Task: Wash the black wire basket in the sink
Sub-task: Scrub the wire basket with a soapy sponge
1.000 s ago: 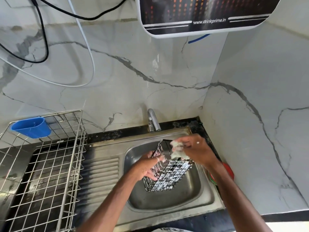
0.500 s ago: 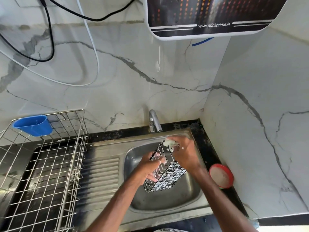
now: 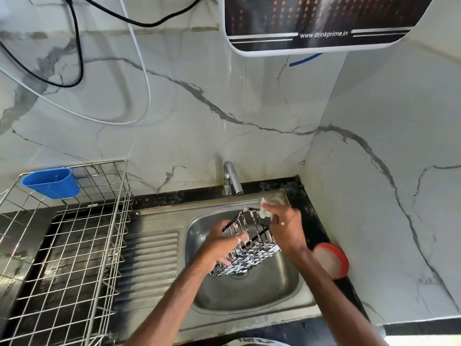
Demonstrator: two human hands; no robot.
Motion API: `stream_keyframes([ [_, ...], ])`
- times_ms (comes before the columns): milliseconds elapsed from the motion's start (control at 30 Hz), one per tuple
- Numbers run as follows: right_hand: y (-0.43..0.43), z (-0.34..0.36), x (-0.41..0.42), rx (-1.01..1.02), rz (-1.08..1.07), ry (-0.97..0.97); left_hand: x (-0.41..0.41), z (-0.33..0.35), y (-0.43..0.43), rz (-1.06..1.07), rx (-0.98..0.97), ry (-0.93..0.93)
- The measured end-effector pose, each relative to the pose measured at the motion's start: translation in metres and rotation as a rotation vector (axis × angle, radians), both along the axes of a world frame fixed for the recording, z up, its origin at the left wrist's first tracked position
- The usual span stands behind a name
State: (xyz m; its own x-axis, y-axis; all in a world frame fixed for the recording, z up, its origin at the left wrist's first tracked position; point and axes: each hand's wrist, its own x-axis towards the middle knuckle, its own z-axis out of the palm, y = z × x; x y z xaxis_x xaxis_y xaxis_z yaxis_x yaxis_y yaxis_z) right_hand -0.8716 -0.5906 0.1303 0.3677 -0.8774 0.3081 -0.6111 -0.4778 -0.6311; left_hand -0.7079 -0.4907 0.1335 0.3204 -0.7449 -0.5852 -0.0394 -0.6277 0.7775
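The black wire basket is held tilted over the steel sink, streaked with white foam. My left hand grips its left side, fingers hooked through the wires. My right hand pinches a pale soapy scrubber against the basket's far upper rim. The tap stands just behind, and no water runs from it.
A large steel wire dish rack with a blue plastic cup hung on its rim stands on the left counter. A red-rimmed round tub sits on the black counter right of the sink. A water purifier hangs above.
My right hand with the scrubber has slid from the basket's right side to its far upper rim. The basket has tipped a little more upright in my left hand.
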Motion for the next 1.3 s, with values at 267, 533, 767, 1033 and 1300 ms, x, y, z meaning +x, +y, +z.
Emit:
stream_keyframes([
  [267,0.018,0.011,0.021,-0.07,0.265,-0.055,-0.002,0.005,-0.003,0.013,-0.002,0.008],
  [533,0.021,0.001,0.0,-0.076,0.175,-0.092,0.003,0.006,-0.001,0.042,0.005,-0.005],
  [767,0.055,-0.012,-0.015,-0.084,0.291,-0.116,0.011,0.011,-0.002,0.106,-0.02,-0.005],
  [1033,0.039,-0.017,-0.016,-0.059,0.055,-0.144,0.01,0.012,0.001,0.093,-0.031,-0.013],
  [1300,0.038,-0.02,-0.017,-0.082,0.172,-0.113,0.012,0.012,0.001,0.089,-0.014,-0.017],
])
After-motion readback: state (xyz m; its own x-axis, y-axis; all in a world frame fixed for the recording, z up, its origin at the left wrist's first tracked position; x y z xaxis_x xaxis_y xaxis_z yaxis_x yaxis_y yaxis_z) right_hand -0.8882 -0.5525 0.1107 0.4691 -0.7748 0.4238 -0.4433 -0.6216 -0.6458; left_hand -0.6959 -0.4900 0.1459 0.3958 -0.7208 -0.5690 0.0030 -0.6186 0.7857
